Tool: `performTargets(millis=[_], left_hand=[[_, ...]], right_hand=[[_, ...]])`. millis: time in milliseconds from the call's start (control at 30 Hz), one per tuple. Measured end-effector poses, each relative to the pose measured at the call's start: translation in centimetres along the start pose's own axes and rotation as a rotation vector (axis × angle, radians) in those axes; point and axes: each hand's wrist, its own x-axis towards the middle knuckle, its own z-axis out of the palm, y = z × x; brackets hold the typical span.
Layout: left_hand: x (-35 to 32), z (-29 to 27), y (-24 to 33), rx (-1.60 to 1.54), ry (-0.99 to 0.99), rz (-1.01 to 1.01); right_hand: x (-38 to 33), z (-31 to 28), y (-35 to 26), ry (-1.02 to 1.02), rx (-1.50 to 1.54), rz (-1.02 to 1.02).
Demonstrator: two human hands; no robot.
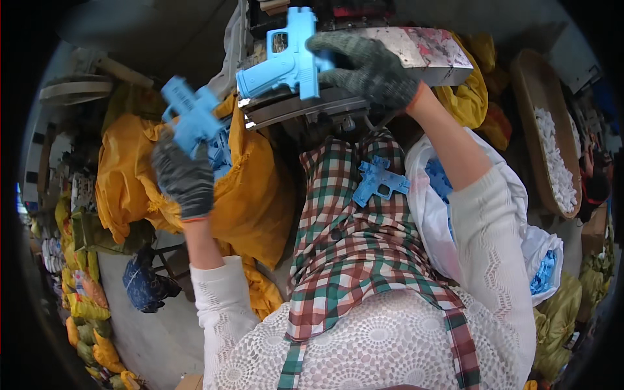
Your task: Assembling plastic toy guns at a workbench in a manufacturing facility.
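My right hand point(374, 70), in a dark grey knit glove, grips a light blue plastic toy pistol point(298, 55) by its side, above the metal edge of a work surface. At the mouth of an orange-yellow sack point(253, 188), my gloved left hand point(185, 175) pinches another blue toy pistol point(194, 116); both are slightly smeared by motion. More blue plastic pieces point(220, 153) show inside that sack. Across my checked apron lies a third blue toy pistol point(380, 181), touched by neither hand.
The metal work surface point(312, 110) spans the far side of my lap. A white bag point(429, 227) of blue pieces stands at my right, beside a smaller white bag point(545, 270). Farther right is a long brown trough point(530, 84) of white pieces. A dark blue bundle point(148, 283) sits at left.
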Motion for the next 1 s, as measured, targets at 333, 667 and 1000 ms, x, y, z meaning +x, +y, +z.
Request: performTargets(millis=[333,667,1000], left_hand=[[-3.3,-0.6,-1.2,-0.491,-0.406,0.127],[-7.6,-2.5,11.4,-0.989,-1.36,0.629],[-9.0,-4.1,16.3,-0.918,-0.872,0.316]], right_hand=[[-1.8,-1.6,-3.6,-0.132,-0.24,-0.018],[-21.9,4.2,-2.5,-0.85,-0.556,0.353],[-11.8,-2.6,-9.3,-0.468,-0.002,0.508]])
